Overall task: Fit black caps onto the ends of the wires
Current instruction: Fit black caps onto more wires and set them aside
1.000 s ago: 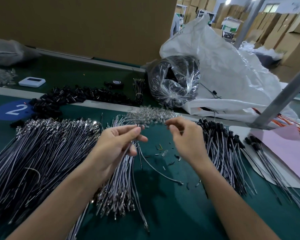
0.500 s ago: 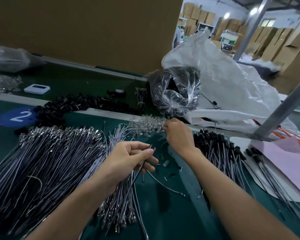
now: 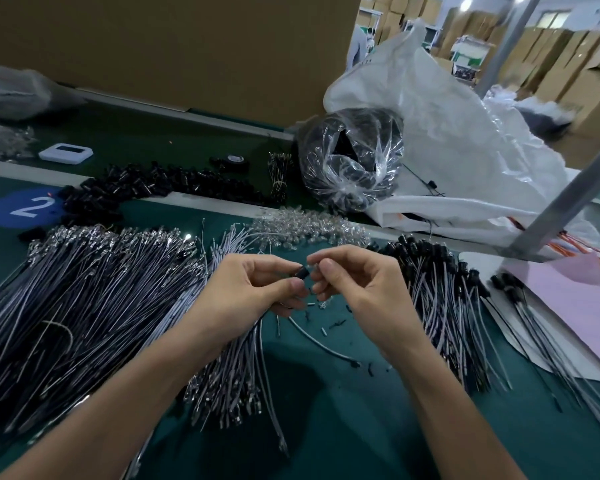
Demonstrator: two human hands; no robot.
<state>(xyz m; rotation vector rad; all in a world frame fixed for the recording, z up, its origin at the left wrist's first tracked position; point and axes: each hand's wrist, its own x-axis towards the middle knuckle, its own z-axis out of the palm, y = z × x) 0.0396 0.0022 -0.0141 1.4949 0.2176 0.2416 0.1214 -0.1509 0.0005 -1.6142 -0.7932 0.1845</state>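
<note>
Head: left grip [image 3: 250, 289] pinches cap [image 3: 302, 273] (right grip [image 3: 357, 289] near)

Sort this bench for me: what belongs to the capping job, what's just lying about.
Job: black cap pinched in left hand, right hand beside it, uncapped wires, capped wires, loose caps.
Lying about: white gadget, tape roll, white sack, pink sheet.

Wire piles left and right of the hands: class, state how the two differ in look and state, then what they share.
The left pile ends in bare silver terminals; the right pile ends in black caps. The left pile is much broader and thicker than the right pile. Both are thin greyish wires lying fanned on the green table.
</note>
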